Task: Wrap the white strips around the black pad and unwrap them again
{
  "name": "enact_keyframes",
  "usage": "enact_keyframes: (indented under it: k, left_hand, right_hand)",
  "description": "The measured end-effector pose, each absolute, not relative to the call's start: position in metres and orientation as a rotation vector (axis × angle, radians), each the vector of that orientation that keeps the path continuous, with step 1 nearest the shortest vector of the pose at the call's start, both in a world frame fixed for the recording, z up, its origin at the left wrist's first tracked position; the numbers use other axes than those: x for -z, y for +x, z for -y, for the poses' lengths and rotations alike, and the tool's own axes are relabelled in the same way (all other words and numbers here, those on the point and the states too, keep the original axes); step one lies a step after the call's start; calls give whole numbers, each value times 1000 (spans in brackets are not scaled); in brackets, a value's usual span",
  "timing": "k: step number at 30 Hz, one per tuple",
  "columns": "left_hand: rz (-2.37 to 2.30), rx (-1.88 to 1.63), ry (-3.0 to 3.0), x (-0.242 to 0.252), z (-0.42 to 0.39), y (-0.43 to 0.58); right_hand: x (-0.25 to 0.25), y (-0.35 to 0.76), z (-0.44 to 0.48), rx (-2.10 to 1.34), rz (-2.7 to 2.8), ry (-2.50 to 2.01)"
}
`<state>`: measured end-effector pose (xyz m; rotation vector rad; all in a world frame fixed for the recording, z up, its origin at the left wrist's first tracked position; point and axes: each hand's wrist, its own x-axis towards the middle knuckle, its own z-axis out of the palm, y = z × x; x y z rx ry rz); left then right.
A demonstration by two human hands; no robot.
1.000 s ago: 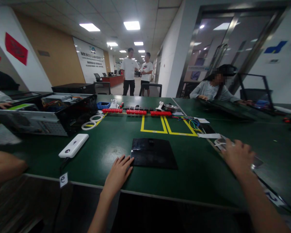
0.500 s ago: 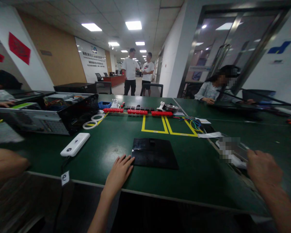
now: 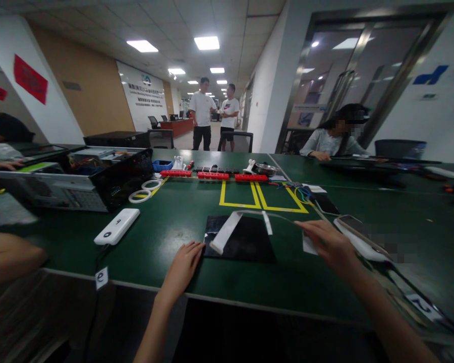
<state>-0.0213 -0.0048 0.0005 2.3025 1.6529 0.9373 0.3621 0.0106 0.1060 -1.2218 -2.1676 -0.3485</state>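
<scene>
A glossy black flat panel (image 3: 249, 244) lies on the green table in front of me. My left hand (image 3: 184, 259) rests at its left edge, fingers stretched out and lying flat, holding nothing. Above the table, to the panel's right, my right hand (image 3: 327, 242) pinches the end of a thin cable with white flat pieces (image 3: 227, 233). This cable arches leftward over the panel, and its broad white end hangs above the panel's left half. A white piece also shows below my right fingers.
An opened computer case (image 3: 60, 184) and a white power bank (image 3: 117, 227) are on the left. Red strips (image 3: 213, 175) line the back. A phone (image 3: 363, 233) lies on a white object at right. Another person's arm (image 3: 13, 254) is at left; a person (image 3: 338, 136) sits across.
My right hand has moved left from the table's right side, bringing the thin cable with white pieces over the black panel. My left hand has stayed nearly in place.
</scene>
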Motion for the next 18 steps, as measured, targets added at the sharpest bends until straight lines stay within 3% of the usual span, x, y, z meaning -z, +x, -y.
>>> enact_keyframes:
  k: [8,18]
  left_hand:
    - [-1718,-1160,2071,-6,3,-21]
    - [-1615,-720,2665,-18,6,46]
  right_hand:
    - [-51,316,-39,65,2473,-1095]
    - [-40,302,-37,132,2609,-994]
